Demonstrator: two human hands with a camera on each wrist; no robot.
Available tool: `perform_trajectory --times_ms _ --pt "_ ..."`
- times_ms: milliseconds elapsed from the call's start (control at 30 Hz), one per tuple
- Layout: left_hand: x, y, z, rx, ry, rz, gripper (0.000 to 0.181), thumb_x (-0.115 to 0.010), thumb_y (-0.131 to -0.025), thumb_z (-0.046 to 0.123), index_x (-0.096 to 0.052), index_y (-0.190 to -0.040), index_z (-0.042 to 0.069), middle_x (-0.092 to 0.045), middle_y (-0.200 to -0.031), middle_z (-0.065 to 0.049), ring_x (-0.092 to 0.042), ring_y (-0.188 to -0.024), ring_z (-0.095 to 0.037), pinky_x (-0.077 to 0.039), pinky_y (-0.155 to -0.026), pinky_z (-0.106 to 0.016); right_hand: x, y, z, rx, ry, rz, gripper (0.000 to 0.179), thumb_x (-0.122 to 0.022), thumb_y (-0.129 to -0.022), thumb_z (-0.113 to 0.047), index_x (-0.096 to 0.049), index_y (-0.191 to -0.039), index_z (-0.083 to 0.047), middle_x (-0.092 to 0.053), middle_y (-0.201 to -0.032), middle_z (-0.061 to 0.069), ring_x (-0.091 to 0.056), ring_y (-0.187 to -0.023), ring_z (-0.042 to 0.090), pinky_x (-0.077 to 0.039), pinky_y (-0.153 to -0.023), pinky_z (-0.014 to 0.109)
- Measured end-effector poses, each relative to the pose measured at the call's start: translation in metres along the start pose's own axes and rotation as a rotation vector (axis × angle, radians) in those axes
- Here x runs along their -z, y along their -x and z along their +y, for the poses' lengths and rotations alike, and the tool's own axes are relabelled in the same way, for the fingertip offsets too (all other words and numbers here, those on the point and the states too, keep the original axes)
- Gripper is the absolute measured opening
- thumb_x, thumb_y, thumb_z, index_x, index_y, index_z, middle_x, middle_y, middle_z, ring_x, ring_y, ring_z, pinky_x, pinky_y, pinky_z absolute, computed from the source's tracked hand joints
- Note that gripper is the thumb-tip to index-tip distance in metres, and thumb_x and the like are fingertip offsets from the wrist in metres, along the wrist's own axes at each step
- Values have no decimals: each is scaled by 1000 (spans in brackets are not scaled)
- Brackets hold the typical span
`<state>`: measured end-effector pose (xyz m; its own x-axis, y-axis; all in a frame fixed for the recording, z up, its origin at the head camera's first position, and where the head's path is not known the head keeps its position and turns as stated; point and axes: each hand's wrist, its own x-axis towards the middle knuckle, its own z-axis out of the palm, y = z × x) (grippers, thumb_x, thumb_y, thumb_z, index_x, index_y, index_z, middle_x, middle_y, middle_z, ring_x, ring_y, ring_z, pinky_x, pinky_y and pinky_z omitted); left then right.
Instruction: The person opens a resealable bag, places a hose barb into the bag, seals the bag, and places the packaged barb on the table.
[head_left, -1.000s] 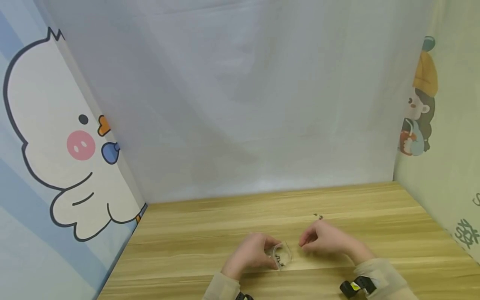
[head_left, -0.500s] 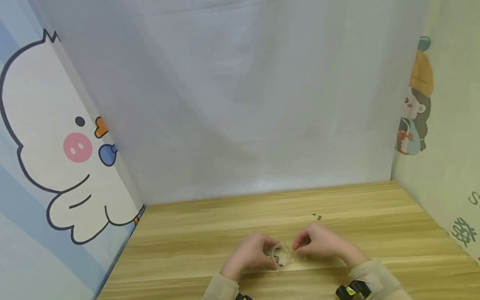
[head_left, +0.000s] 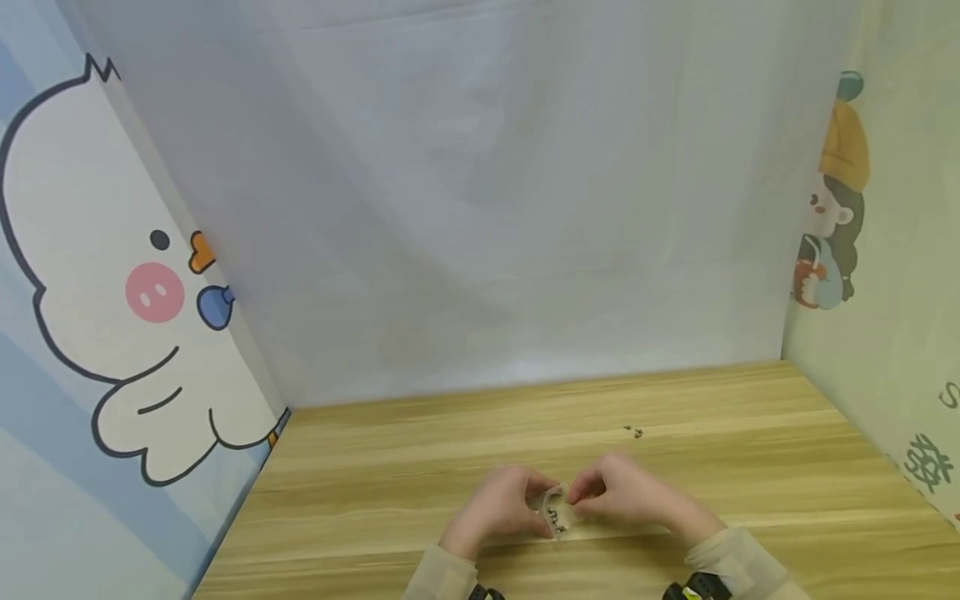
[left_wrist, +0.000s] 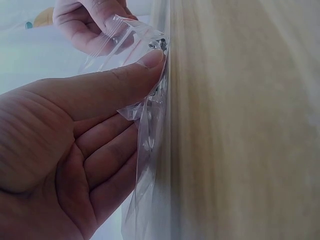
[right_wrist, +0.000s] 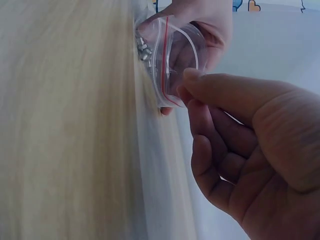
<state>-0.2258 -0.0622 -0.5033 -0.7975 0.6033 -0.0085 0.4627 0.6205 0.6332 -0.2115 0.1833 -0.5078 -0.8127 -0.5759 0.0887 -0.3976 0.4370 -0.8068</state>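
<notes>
My left hand point(head_left: 500, 502) grips a clear zip bag point(right_wrist: 169, 60) with a red line along its mouth, thumb on one side and fingers on the other. The bag's mouth gapes toward my right hand point(head_left: 617, 493). Several small silvery metal pieces point(right_wrist: 143, 50), like short screws, lie inside, low in the bag near the tabletop. Thumb and forefinger of the right hand come together right at the bag's mouth, the other fingers curled behind. I cannot tell what is between those fingertips.
A few small dark pieces point(head_left: 637, 432) lie on the wood-grain table point(head_left: 390, 458) beyond the right hand. A pale curtain point(head_left: 480, 208) closes off the back. Printed cartoon panels stand at the left point(head_left: 90, 250) and right point(head_left: 892, 292).
My right hand has moved left, from beside the bag to its mouth, with its fingertips together. The left hand keeps its hold on the bag in nearly the same place.
</notes>
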Motion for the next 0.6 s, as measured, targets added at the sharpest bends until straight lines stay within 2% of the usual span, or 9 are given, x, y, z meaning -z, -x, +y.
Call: perform_trajectory --times_ms 133,333,600 --pt "0 1 0 7 6 -2 57 -101 -67 12 -82 -121 15 -79 -115 8 -67 -100 -3 -54 -95 -33 -2 -1 0 12 16 12 5 -82 -93 -10 -84 -98 -9 -81 -95 0 -71 -88 5 -59 -78 26" --pt "0 0 -1 7 8 -4 57 -101 -69 12 -81 -122 15 -79 -116 8 -68 -104 -5 -54 -98 -34 -4 -2 2 21 34 15 5 -81 -94 -11 -84 -98 -11 -81 -96 -3 -70 -89 4 -58 -77 26" --pt "-1 -1 -2 5 4 -4 57 -101 -68 11 -81 -122 14 -80 -115 7 -67 -102 -4 -54 -97 -32 -3 -2 -1 9 33 9 6 -80 -94 -8 -84 -98 -9 -81 -97 -3 -69 -90 4 -57 -78 26"
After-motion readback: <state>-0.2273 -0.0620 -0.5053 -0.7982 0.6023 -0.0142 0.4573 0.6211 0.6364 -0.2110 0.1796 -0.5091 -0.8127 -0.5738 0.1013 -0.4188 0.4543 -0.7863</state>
